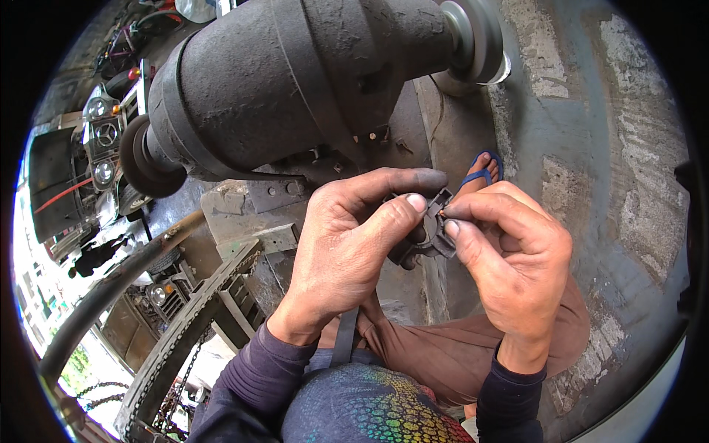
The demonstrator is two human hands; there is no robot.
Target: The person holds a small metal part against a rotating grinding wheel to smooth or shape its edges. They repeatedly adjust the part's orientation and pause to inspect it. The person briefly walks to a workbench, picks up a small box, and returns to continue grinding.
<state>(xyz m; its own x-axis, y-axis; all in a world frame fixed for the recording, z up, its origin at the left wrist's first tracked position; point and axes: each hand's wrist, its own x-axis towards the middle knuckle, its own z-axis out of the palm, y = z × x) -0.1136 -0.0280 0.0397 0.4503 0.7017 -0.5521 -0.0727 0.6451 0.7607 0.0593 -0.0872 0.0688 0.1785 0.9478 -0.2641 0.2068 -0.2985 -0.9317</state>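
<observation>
My left hand [351, 236] grips a dark ring-shaped part with boxy slots [436, 240], which looks like a brush holder. The left thumb lies along its upper face, and the index finger stretches over its far side. From the right, my right hand [517, 255] reaches its edge with thumb and index finger pinched together. A tiny copper-coloured bit [442, 213] shows at those fingertips, against one of the slots; its shape is too small to make out. The part is held in the air above my lap, and its underside is hidden by my left fingers.
Just beyond my hands stands a big dark bench grinder [244, 81] with a wheel [151, 156] at each end. A foot in a blue flip-flop [484, 168] rests on the floor. At left are a rusty pipe [122, 288], a chain-draped metal frame [181, 340] and parked vehicles [103, 140].
</observation>
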